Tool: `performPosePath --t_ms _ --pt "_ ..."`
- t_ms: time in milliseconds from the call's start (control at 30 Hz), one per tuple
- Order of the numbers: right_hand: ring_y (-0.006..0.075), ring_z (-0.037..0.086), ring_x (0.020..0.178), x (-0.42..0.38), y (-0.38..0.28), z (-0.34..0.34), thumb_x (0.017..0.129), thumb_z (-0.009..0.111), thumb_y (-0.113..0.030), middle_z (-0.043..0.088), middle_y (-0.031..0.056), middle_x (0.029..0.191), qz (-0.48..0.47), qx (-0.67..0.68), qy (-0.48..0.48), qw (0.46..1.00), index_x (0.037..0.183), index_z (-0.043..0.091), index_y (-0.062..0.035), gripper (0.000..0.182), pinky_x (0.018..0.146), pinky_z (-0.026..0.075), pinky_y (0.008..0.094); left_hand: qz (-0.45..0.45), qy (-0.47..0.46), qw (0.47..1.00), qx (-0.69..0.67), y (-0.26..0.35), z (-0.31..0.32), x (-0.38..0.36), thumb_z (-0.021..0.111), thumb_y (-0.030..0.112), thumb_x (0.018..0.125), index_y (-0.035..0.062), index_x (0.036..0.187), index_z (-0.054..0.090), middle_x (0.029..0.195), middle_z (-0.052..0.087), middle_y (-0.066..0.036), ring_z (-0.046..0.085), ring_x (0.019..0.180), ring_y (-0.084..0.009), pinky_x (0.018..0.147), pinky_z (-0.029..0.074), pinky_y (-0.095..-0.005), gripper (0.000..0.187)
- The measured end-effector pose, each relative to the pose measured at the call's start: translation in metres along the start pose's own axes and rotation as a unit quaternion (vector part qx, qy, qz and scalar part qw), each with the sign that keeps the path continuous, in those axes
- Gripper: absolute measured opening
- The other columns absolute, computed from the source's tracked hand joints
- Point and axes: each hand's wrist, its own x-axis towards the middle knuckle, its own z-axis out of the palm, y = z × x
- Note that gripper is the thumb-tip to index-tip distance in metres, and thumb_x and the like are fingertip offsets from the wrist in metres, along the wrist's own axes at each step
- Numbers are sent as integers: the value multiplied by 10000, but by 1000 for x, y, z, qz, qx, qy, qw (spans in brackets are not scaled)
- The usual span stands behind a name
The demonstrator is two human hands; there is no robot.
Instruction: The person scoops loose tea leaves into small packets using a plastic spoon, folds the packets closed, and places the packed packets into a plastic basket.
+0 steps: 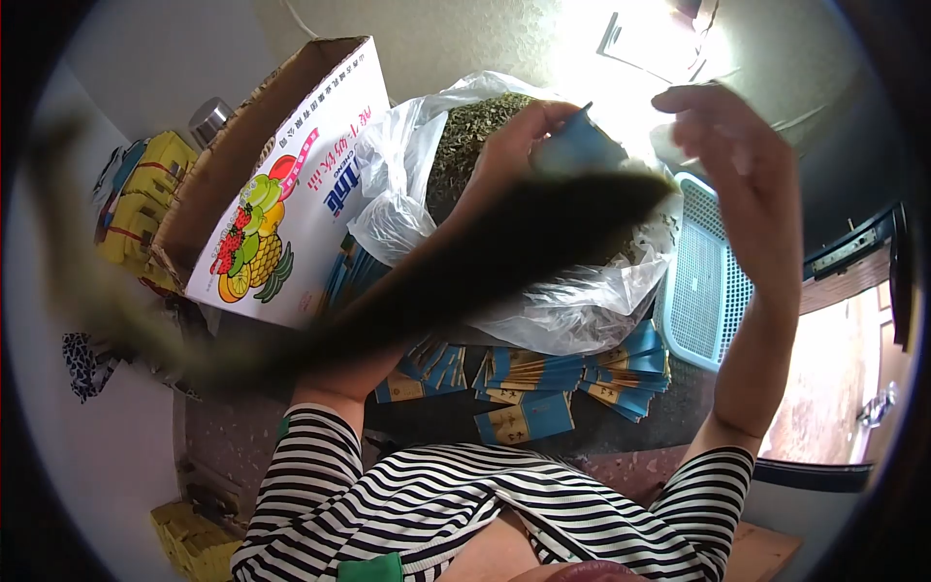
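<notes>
My left hand (pixel 509 145) is closed around a small blue paper packet (pixel 579 145) over a clear plastic bag (pixel 393 175). The bag holds dried, dark green leaves (pixel 475 131) that look like tea. My right hand (pixel 742 145) is raised to the right of the packet, apart from it, with its fingers loosely stretched and slightly blurred; I see nothing in it. Several more blue and tan packets (pixel 529 419) lie in fanned stacks in front of the bag. A dark, blurred strand crosses close to the camera and hides part of my left forearm and the bag.
An open white carton (pixel 320 184) printed with fruit stands left of the bag. To the right is a light blue plastic basket (pixel 700 272). Yellow packages (pixel 145 204) and a metal-lidded container (pixel 210 118) are beyond the carton. A bright lamp (pixel 650 44) shines at the back.
</notes>
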Motion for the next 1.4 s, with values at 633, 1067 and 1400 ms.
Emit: performPosePath --t_ms 633,1067,1400 --pt "99 413 597 -3 29 21 923 669 -138 505 41 673 1 8 -93 996 1075 680 -22 192 552 357 282 -33 -91 977 -191 17 5 -5 454 614 1015 43 1112 620 855 652 -51 567 664 -83 607 475 -253 602" --pt "44 499 573 -48 64 -95 954 675 -124 610 5 683 229 -60 126 963 958 728 -20 116 514 381 227 81 -56 985 139 -2 -8 -15 530 128 1046 -6 1152 681 1093 705 -92 666 970 -140 857 527 -276 228" --pt "272 731 876 -147 272 -60 914 653 -140 743 165 955 273 -178 51 944 1047 711 -21 188 800 549 377 132 -45 965 223 37 -7 -78 581 45 983 -51 1024 680 942 699 -135 656 861 -186 807 515 -297 144"
